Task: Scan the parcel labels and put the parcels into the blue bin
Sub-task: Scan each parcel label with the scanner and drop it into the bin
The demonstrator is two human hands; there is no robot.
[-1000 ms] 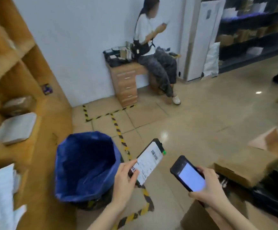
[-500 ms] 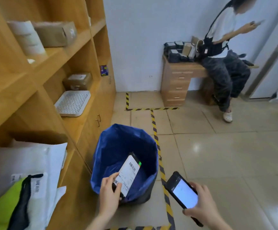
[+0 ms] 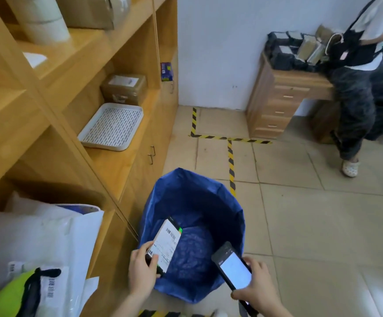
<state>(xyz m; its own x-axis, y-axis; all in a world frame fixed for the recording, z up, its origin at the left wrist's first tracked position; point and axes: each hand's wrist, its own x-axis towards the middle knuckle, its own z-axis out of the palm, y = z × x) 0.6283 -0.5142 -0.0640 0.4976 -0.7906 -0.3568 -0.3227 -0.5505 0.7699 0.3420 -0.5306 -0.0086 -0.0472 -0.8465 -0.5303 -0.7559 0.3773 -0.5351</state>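
The parcel (image 3: 166, 244) is a slim black packet faced with a white barcoded label, with a green spot at its upper corner. It is held tilted over the open mouth of the blue bin (image 3: 186, 191), low in the centre of the frame, its lower end gripped by the left hand (image 3: 142, 273). A black scanner (image 3: 235, 269) with a lit screen is clasped in the right hand (image 3: 258, 294). A second ago the parcel was held right of the bin, above the floor.

Ahead of your left hand (image 3: 142, 271) and right hand (image 3: 256, 291), the blue bin (image 3: 186, 191) stands on the tiled floor (image 3: 323, 225); yellow-black tape (image 3: 231, 172) runs beyond.
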